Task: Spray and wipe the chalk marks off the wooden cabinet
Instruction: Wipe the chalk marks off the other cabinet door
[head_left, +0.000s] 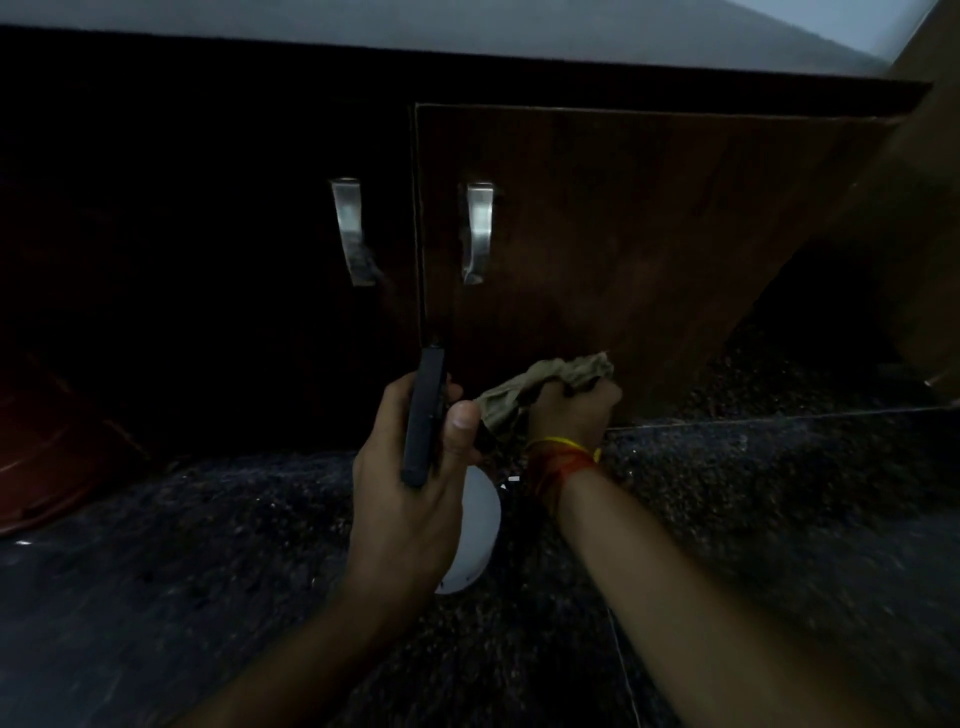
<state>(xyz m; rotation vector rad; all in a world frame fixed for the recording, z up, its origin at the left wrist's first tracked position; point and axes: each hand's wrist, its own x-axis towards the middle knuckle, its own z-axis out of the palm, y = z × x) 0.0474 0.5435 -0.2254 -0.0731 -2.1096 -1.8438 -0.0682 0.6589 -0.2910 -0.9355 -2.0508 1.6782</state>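
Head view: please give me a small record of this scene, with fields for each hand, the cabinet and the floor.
left hand: holds spray bottle, black head up, white body below
right hand: grips crumpled cloth near lower edge of right door
cabinet: dark wood, two doors, two metal handles
chalk marks: none discernible, picture dark
floor: dark speckled stone

spray bottle (470, 525) left of cloth (545, 387)

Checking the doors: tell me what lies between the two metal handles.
Only dark wood and the vertical door seam separate the left handle and right handle, per the head view.
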